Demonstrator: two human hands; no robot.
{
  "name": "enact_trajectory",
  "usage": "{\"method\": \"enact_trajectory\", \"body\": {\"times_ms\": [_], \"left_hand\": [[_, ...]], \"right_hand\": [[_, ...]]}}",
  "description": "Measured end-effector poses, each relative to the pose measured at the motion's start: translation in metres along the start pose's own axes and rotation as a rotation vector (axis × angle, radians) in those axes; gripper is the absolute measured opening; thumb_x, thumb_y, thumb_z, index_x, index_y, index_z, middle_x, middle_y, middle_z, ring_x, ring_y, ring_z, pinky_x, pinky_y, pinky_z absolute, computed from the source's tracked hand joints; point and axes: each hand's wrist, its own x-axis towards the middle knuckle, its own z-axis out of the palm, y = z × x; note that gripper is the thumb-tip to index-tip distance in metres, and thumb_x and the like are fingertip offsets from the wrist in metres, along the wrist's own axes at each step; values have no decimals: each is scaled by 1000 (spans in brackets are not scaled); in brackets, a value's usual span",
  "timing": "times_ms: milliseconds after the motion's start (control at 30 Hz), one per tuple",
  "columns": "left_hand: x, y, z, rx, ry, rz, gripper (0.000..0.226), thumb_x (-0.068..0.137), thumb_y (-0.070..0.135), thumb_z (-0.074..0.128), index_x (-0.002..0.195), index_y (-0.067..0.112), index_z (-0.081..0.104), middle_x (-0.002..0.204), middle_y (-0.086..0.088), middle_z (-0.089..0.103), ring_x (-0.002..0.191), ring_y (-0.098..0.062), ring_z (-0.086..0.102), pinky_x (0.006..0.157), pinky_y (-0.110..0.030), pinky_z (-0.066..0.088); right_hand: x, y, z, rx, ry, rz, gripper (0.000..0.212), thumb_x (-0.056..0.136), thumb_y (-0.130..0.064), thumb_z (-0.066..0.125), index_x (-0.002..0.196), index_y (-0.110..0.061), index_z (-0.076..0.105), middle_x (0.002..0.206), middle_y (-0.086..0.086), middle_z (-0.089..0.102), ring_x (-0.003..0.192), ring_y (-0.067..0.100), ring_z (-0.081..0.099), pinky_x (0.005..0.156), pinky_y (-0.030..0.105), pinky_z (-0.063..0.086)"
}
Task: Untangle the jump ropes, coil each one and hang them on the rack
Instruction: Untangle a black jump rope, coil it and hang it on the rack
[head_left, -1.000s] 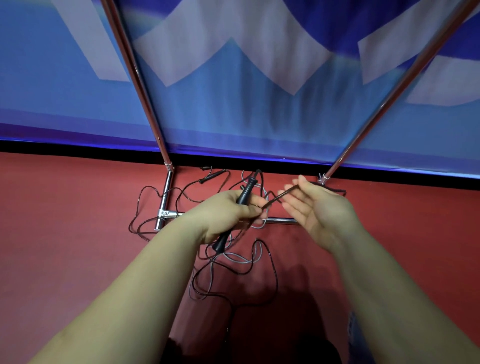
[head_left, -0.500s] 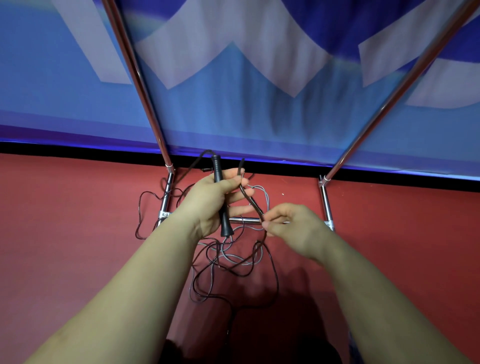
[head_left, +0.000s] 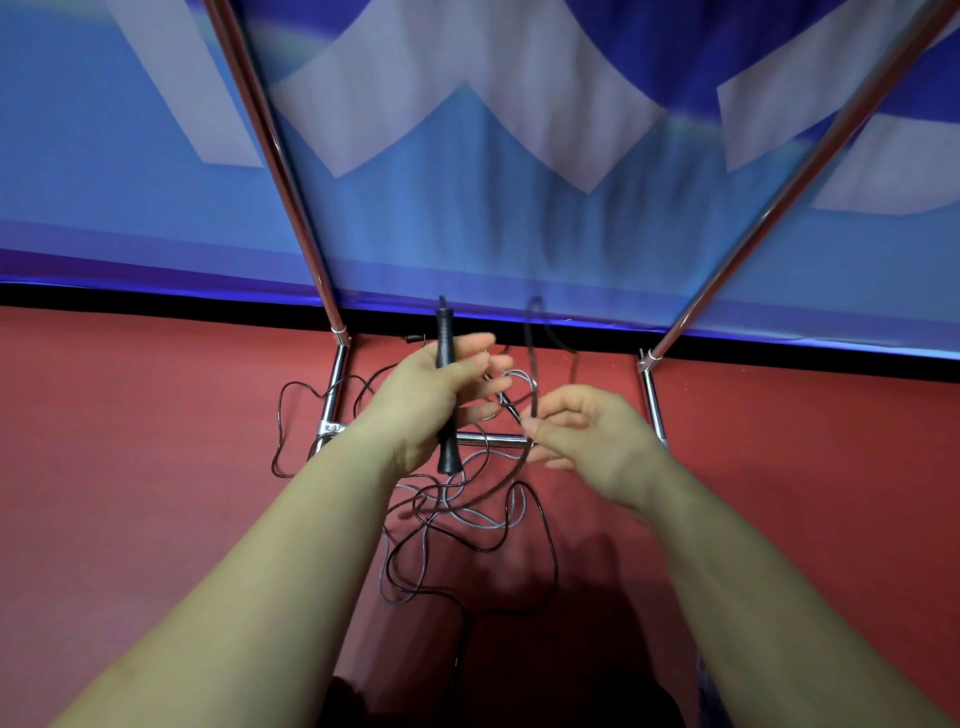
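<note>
- You are gripping one black handle (head_left: 445, 384) upright in your left hand (head_left: 431, 402); thumb and palm are clamping it while the fingers (head_left: 485, 364) are fanning out loosely past it.
- Your right hand (head_left: 587, 441) is pinching a dark strand of cord (head_left: 531, 358) between thumb and fingertips; the strand is arching up from the pinch and looping back down, blurred with motion.
- The jump ropes (head_left: 467, 519) are lying mostly on the red floor (head_left: 156, 467) below your hands, dark and pale cords crossing over each other in loose loops.
- More cord is trailing left around the rack's (head_left: 337, 384) foot, and a second handle (head_left: 413, 340) seems to be lying near the wall behind your left hand.
- Judging progress: you are working at the untangling stage, early on. One handle is picked out, yet its cord is running down into the heap.
- No finished coil is showing anywhere, and nothing is hanging on the rack's poles in view.
- Remaining, as I read it: separating the ropes, coiling each, hanging all.
</note>
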Motion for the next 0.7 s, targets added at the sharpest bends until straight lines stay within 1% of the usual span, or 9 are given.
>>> {"method": "enact_trajectory", "body": {"times_ms": [133,167,233,300,400,467,567,633,700], "left_hand": [[-2,-13,-1,432,-95,-45,11,93,12,57,97,21,63,102,-2,71,99,-18,64,92,-30,45],[-3,-15,-1,495,-117,-55,10,93,14,59,96,22,64,105,-3,71,103,-19,64,99,-32,45],[-6,-14,-2,583,-140,-59,8,92,17,60,96,22,65,106,-3,71,107,-18,64,104,-35,43],[-7,-12,-2,634,-165,-42,7,93,16,58,95,20,63,97,-1,73,100,-15,66,102,-30,43],[-11,-9,0,661,-221,-39,8,95,9,55,95,16,59,82,2,70,75,-5,64,79,-14,45],[-12,-9,2,629,-222,-60,11,95,4,52,96,13,58,78,0,66,66,-4,63,64,-9,46],[-10,-11,2,528,-184,-79,18,95,1,50,92,16,59,75,0,64,65,-10,63,67,-24,46],[-7,-9,3,380,-138,-94,17,95,2,50,93,15,59,75,-1,64,63,-11,65,66,-30,52],[-6,-6,5,186,-88,-120,16,96,2,48,94,13,58,74,-2,64,60,-11,67,61,-31,57]], "right_hand": [[0,-8,-10,361,182,66,8,89,-11,61,84,-13,55,76,2,64,58,9,66,62,21,55],[1,-9,-12,433,233,84,8,89,-12,61,85,-12,55,78,3,64,60,11,67,63,22,56],[1,-9,-16,528,320,114,8,89,-12,61,84,-12,55,80,4,64,62,11,67,63,22,56],[2,-9,-19,587,383,127,8,90,-11,61,83,-12,56,80,4,63,66,13,67,66,24,56],[3,-9,-21,646,413,120,4,90,-10,61,90,-10,57,81,4,63,71,16,66,71,27,55],[4,-9,-21,653,380,105,13,90,-9,60,102,-8,57,84,4,64,75,16,66,73,27,54],[3,-8,-17,541,266,103,27,92,-3,54,117,-12,54,93,4,66,80,16,66,72,25,53],[4,-4,-13,341,151,153,34,92,4,47,122,-11,54,99,6,65,87,21,65,72,25,50],[1,1,-6,59,4,170,39,89,8,47,124,-8,54,100,4,63,88,19,61,68,20,47]]}}
